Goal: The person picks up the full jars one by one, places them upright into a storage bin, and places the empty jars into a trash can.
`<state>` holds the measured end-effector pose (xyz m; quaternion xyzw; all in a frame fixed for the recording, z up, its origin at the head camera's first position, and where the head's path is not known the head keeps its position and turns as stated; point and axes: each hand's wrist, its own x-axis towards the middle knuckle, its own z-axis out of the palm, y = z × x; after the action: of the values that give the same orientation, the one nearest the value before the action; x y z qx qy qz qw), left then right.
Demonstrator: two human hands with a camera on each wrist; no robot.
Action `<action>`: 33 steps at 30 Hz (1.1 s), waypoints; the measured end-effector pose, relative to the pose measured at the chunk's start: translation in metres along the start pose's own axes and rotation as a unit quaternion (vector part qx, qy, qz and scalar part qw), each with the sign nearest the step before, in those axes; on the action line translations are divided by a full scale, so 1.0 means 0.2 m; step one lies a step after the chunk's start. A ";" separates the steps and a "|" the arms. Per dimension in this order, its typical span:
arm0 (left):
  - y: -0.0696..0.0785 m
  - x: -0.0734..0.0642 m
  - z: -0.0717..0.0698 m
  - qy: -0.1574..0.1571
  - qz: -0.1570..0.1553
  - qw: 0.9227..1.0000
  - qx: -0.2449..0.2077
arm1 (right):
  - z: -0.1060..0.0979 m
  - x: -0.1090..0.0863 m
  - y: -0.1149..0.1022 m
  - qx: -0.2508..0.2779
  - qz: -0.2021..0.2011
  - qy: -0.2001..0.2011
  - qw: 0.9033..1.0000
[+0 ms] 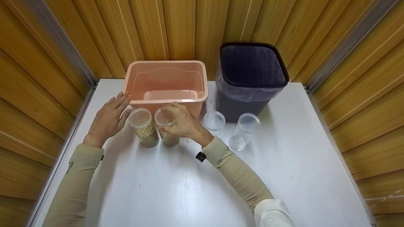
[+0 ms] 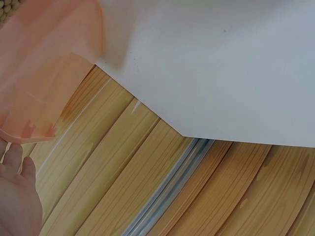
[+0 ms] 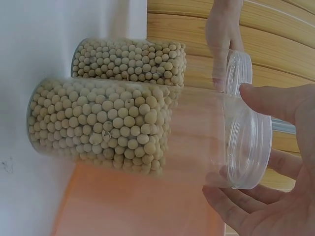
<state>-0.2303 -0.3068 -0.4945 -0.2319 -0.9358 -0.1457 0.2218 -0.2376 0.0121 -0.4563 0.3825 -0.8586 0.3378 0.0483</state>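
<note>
Two clear plastic jars part-filled with pale round soybeans stand side by side before a pink plastic tub [image 1: 167, 101]. My right hand [image 1: 186, 123] holds the right jar [image 3: 98, 118] near its top, thumb on one side of the clear lid [image 3: 251, 147] and fingers on the other. The left jar [image 1: 146, 130] stands just beside it. My left hand [image 1: 109, 118] lies with fingers extended at the tub's front left corner, fingertips at the rim. In the left wrist view, those fingers [image 2: 15, 157] reach the edge of the pink tub [image 2: 49, 83].
Right of the held jar stand two more clear containers [image 1: 214, 121] [image 1: 249, 124] without beans. Behind them is a dark bin [image 1: 243, 107] with a thin plastic liner. Wood-patterned walls [image 1: 180, 28] enclose the white table [image 1: 164, 195] at the back and sides.
</note>
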 end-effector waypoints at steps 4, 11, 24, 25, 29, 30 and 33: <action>-0.01 0.00 0.00 -0.003 -0.003 1.000 0.000 | 0.01 0.01 0.01 -0.002 -0.028 0.030 0.999; 0.00 0.00 0.00 -0.002 -0.009 1.000 -0.003 | 0.03 0.01 0.01 0.011 -0.054 0.057 0.997; 0.02 0.01 -0.01 -0.005 -0.016 1.000 -0.007 | -0.02 0.01 -0.03 0.043 -0.057 0.095 0.993; 0.01 0.01 0.00 -0.004 -0.017 1.000 -0.006 | -0.02 0.01 -0.03 0.044 -0.057 0.095 0.993; 0.01 0.00 0.00 -0.003 -0.019 1.000 -0.008 | -0.05 0.01 -0.05 0.045 -0.054 0.098 0.993; 0.01 0.00 0.00 -0.003 -0.019 1.000 -0.009 | -0.06 0.01 -0.05 0.044 -0.054 0.098 0.993; 0.01 0.00 0.00 -0.001 -0.017 1.000 -0.011 | -0.08 0.01 -0.06 0.039 -0.056 0.099 0.993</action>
<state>-0.2290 -0.3050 -0.4944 -0.2182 -0.9384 -0.1591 0.2155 -0.2334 0.0139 -0.4363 0.3959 -0.8134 0.4036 0.1368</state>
